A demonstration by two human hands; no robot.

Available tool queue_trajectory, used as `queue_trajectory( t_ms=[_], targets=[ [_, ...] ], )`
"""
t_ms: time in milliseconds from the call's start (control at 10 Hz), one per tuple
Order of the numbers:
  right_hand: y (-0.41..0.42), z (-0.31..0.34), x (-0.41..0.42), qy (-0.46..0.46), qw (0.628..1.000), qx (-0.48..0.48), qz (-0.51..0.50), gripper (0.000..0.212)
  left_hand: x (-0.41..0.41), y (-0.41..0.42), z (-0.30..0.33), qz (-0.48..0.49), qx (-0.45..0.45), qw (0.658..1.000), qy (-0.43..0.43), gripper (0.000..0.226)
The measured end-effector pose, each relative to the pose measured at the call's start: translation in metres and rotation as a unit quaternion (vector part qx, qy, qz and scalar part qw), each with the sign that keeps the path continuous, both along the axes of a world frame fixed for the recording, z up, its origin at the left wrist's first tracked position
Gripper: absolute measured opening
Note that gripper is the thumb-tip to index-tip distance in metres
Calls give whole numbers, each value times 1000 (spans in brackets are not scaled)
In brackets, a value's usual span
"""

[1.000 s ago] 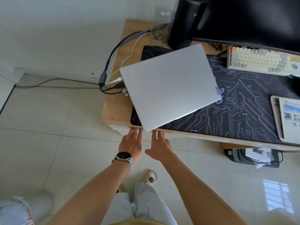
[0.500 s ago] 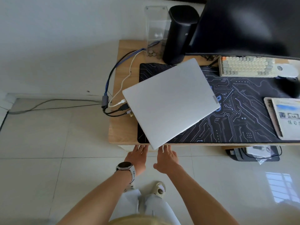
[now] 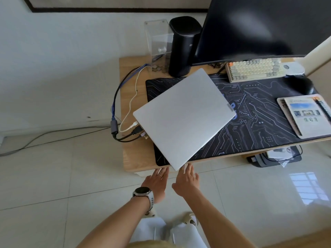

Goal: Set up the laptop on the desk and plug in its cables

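The closed laptop (image 3: 184,119) lies slanted on the bench (image 3: 138,158) in the frame centre, its near corner over the edge. Cables (image 3: 132,130) sit at its left side. Both hands, left (image 3: 157,181) and right (image 3: 186,181), reach this corner with fingers apart, probably to straighten it.

One head-worn wide-angle view looks steeply down and forward from standing height, the surface (image 3: 136,158) toward 12 o'clock, floor (image 3: 44,176) filling 9 and 6 o'clock.

Glossy white tile floor (image 3: 53,176) w/ window glare, white wall (image 3: 71,51).
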State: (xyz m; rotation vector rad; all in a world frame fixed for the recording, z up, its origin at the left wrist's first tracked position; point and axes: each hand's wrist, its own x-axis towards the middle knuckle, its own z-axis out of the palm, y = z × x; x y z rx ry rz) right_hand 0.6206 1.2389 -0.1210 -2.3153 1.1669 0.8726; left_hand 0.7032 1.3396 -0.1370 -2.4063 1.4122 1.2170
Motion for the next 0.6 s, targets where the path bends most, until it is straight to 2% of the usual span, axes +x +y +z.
queue_trajectory(
  t_ms=[100,300,500,600],
  targets=[
    [-3,0,-1,-4,1000,20,0,87,4,-2,1,-3,10,1000,17,83],
    [-15,-1,-14,-9,998,14,63,80,1,-9,11,20,27,999,26,82],
    [-27,15,-33,-65,994,-17,83,78,-18,-8,15,89,23,995,-38,79],
    [-38,27,-55,-100,992,-33,74,73,-32,-9,23,94,5,992,-82,73]
  ],
)
